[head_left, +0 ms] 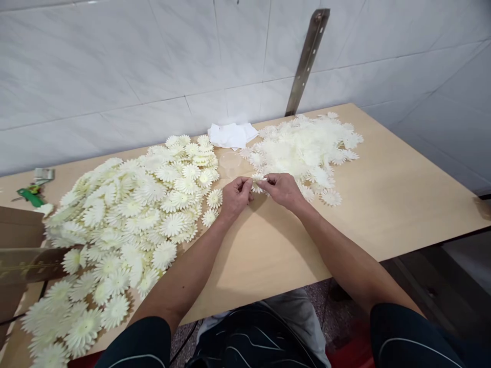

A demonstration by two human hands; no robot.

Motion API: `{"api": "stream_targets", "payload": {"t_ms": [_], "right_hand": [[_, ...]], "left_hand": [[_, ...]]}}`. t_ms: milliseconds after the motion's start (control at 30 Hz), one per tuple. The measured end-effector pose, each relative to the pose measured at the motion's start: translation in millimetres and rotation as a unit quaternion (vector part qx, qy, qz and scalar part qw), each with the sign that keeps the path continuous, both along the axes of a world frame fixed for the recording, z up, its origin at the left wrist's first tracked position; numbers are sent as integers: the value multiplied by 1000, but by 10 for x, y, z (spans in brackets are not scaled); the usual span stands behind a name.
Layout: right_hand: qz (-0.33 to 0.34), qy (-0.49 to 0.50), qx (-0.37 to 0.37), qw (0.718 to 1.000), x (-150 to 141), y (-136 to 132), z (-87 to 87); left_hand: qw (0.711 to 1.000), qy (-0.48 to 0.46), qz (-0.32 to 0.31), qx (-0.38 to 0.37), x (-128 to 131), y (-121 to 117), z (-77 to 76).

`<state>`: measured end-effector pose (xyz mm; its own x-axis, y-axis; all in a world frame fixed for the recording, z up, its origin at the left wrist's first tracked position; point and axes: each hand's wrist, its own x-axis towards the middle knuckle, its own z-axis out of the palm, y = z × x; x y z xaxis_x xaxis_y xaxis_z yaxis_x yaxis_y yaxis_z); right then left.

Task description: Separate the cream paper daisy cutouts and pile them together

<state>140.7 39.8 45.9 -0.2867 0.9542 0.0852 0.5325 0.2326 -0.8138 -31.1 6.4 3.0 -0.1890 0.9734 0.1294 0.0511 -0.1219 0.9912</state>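
Note:
Between my two hands, over the middle of the table, is a pale cream artificial flower with narrow petals. My left hand pinches its left edge with thumb and forefinger. On the other side, my right hand grips the petals the same way. A large heap of cream flower pieces spreads to the left of my hands. Behind and right of my right hand lies a paler, whiter pile of petal pieces. A clear round dish sits just behind my hands.
White folded paper lies by the tiled wall. A green-handled tool rests at the far left, near a cardboard box. A perforated metal bracket stands against the wall. The wooden table ends close to my body.

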Motion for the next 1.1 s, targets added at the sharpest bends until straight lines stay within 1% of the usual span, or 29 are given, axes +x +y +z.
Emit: {"api": "stream_targets", "payload": {"t_ms": [200, 333, 567, 733, 867, 1000, 1100], "right_hand": [[3, -42, 19, 999, -10, -13, 13], [20, -42, -4, 999, -2, -21, 14], [-7, 2, -46, 999, -17, -28, 12], [-7, -6, -59, 998, -55, -55, 55], [-52, 0, -12, 999, -14, -39, 55], [-114, 51, 45, 991, 66, 30, 28], [-141, 113, 37, 983, 115, 80, 35]], "left_hand": [[1000, -3, 3, -6, 1, 15, -25], [1000, -10, 5, -8, -6, 19, -19], [999, -18, -30, 2, 0, 3, 30], [1000, -16, -25, 1, 5, 10, 13], [1000, -19, -15, -10, -2, 24, -4], [1000, -18, -7, -19, -2, 27, 3], [1000, -18, 0, -21, 0, 22, 13]]}}
